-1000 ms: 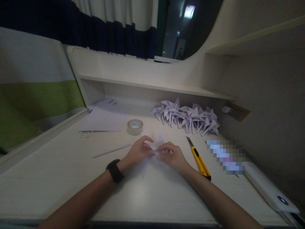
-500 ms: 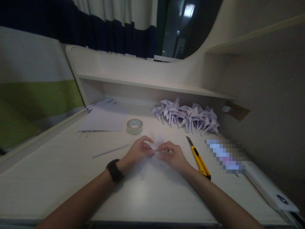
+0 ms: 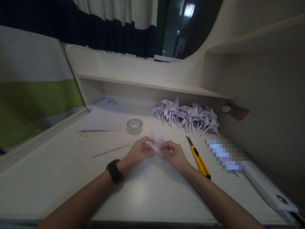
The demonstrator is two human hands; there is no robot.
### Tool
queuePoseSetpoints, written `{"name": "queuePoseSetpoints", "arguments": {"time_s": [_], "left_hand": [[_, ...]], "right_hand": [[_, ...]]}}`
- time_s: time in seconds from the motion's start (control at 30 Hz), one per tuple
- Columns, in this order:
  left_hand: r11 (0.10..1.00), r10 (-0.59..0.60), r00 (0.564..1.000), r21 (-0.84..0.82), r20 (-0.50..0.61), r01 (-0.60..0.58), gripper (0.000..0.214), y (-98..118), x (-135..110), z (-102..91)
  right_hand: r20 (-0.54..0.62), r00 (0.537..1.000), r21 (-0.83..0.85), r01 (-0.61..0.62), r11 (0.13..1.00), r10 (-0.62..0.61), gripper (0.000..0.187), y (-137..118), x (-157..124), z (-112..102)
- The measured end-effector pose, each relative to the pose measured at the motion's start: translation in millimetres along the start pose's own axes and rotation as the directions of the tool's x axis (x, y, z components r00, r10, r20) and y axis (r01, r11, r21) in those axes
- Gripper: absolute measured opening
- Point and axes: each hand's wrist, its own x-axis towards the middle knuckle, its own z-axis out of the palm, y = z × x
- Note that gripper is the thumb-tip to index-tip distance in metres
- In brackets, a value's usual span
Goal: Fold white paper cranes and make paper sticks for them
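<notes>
Both hands meet over the middle of the white desk (image 3: 59,178). My left hand (image 3: 138,152), with a black band on its wrist, and my right hand (image 3: 172,155) pinch a small folded piece of white paper (image 3: 157,143) between their fingertips. The paper's pointed flaps stick up between the two hands, a little above the desk. A thin rolled paper stick (image 3: 111,150) lies on the desk to the left of my left hand.
A yellow utility knife (image 3: 199,161) lies just right of my right hand. A roll of clear tape (image 3: 134,126) and a stack of paper sheets (image 3: 103,119) sit behind. A heap of paper pinwheels (image 3: 188,117) lies under the shelf. A white power bank (image 3: 269,187) rests at right.
The hands have drawn slightly closer together on the folded paper, and the flap that lay below them is no longer spread on the desk. Nothing else moved.
</notes>
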Motion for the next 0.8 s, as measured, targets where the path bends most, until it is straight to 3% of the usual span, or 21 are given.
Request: {"name": "queuePoseSetpoints", "arguments": {"time_s": [0.13,0.3,0.5,0.8], "left_hand": [[0.998,0.009,1.000,-0.055,0.012,-0.008,0.042,3.0,-0.9,1.9],[0.997,0.049,0.997,0.058,-0.064,-0.046,0.032,1.4,0.2,4.0],[0.998,0.069,0.997,0.018,-0.024,-0.068,0.030,4.5,-0.1,4.1],[0.996,0.025,0.996,0.091,-0.091,-0.017,0.034,0.7,1.0,3.2]], "right_hand": [[-0.027,0.999,0.037,-0.023,0.999,0.024,0.016,0.9,1.0,0.8],[-0.003,1.000,0.039,-0.019,0.999,0.019,0.021,-0.5,0.9,1.0],[0.000,1.000,0.057,-0.018,0.998,0.018,0.020,-2.4,0.7,-0.1],[0.014,1.000,0.056,0.007,0.998,-0.008,0.020,-0.2,2.1,-1.3]]}}
